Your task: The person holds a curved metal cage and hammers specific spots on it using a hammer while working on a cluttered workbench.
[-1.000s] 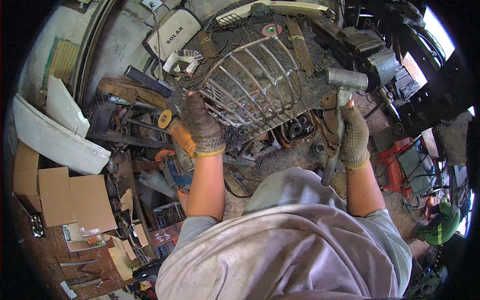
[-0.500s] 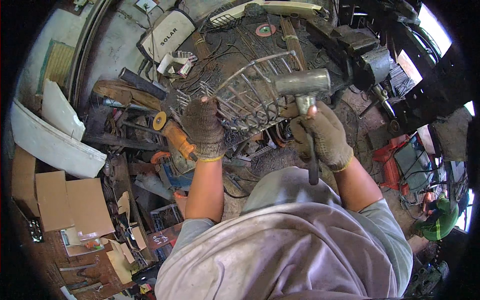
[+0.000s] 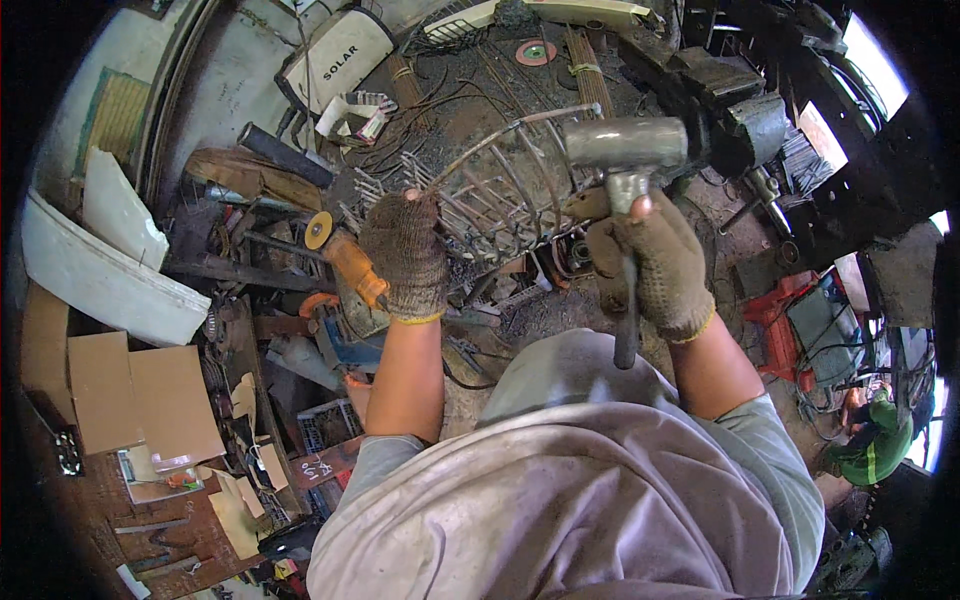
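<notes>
Brown gloves point(image 3: 403, 255) have yellow hems point(image 3: 417, 319), and sleeves point(image 3: 755, 440) are grey.

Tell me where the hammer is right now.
In the head view, the hammer is right of centre, held in the person's gloved right hand, its head overlapping the right end of the metal-rod frame in the picture.

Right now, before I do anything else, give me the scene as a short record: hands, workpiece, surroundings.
Left hand: gloved, gripping the left end of the metal rod frame
Right hand: gloved, gripping the hammer by its handle
Hammer-to-frame contact: cannot tell
Beside left hand: orange power tool with yellow disc
Beyond frame: bundled rods, reddish disc
</notes>
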The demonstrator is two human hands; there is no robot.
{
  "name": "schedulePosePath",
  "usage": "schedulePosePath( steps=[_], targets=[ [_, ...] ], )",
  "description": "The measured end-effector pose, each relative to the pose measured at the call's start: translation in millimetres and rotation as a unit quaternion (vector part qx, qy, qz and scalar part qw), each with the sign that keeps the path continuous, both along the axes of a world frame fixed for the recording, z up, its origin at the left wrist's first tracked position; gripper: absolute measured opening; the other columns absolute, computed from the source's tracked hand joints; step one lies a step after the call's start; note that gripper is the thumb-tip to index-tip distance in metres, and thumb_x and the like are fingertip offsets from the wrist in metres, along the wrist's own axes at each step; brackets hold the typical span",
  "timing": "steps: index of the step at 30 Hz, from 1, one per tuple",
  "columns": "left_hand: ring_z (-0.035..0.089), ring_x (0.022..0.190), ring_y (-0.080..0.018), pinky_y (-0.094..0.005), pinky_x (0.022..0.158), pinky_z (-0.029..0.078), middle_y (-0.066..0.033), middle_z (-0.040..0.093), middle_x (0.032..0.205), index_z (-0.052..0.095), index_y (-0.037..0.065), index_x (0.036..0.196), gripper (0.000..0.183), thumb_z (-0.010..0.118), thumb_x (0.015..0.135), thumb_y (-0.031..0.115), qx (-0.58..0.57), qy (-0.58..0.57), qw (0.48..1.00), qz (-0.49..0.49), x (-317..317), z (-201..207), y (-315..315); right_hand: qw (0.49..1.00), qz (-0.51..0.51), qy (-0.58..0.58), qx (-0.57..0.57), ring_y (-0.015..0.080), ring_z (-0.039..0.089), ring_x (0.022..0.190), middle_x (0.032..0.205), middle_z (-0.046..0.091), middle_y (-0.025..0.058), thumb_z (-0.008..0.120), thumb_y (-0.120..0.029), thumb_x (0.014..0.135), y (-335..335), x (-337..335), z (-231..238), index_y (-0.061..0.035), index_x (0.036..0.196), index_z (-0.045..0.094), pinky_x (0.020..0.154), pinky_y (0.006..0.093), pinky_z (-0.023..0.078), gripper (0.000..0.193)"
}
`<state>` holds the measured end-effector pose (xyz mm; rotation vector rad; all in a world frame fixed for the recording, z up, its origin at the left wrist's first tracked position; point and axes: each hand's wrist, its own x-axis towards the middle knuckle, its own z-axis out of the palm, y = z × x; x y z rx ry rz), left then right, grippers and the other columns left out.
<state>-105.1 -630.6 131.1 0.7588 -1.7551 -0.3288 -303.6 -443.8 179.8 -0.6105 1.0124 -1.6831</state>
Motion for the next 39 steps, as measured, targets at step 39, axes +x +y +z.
schedulePosePath(
  steps=[39],
  targets=[
    [0.063,0.060,-0.0261,-0.0384,0.059,0.046,-0.0120,0.066,0.065,0.070,0.004,0.075,0.034,0.063,0.094,0.031,-0.024,-0.083,0.996,0.033,-10.8,42.4,20.8,0.851,-0.051,0.521,-0.040,0.0389,0.066,0.088,0.096,0.068,0.0217,0.061,-0.029,0.090,-16.4,14.8,-14.2,-0.0019,0.118,0.060,0.076,0.0435,0.051,0.039]
  ],
)
